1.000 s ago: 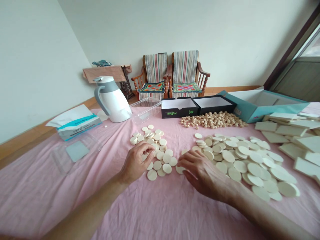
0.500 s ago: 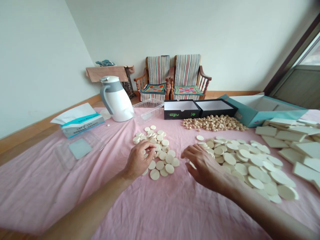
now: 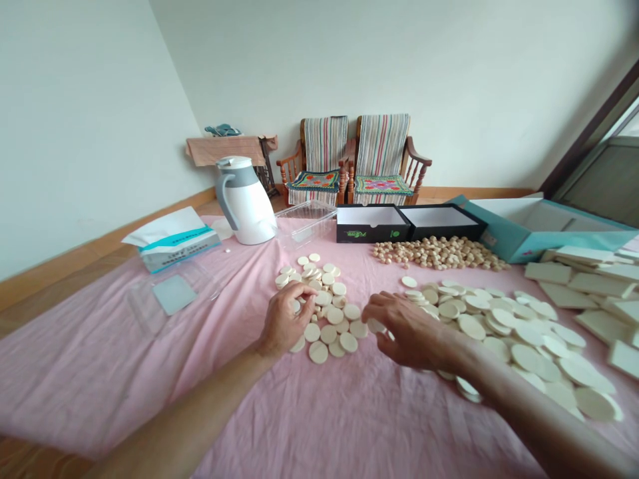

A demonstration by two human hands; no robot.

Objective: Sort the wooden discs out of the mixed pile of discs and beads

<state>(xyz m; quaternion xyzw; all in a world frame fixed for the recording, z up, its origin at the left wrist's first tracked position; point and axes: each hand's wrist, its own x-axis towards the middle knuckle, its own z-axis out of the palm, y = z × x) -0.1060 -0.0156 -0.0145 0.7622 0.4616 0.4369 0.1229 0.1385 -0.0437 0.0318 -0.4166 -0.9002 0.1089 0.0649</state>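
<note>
My left hand [image 3: 288, 316] is at the left side of a small pile of pale round wooden discs [image 3: 328, 334]. Its fingers are curled and closed, and anything inside them is hidden. A few small wooden beads [image 3: 341, 301] lie among these discs. My right hand [image 3: 407, 327] is between that pile and a much larger heap of similar discs [image 3: 529, 359]. Thumb and fingers of the right hand pinch one wooden disc [image 3: 376, 326], tilted, just right of the small pile. Part of the large heap is hidden behind the right hand and forearm.
A pink cloth [image 3: 309, 426] covers the table. Wooden beads [image 3: 444, 253] lie before two black boxes [image 3: 372, 233]. At right are a teal box [image 3: 559, 243] and stacked square slabs [image 3: 594, 286]. A white jug [image 3: 249, 206], tissue pack [image 3: 180, 246] and clear plastic trays [image 3: 309, 223] stand left.
The camera view has shifted a little, moving the scene rightward. A disc now shows between my right hand's fingers, nearer the small pile. My left hand keeps its place beside the pile.
</note>
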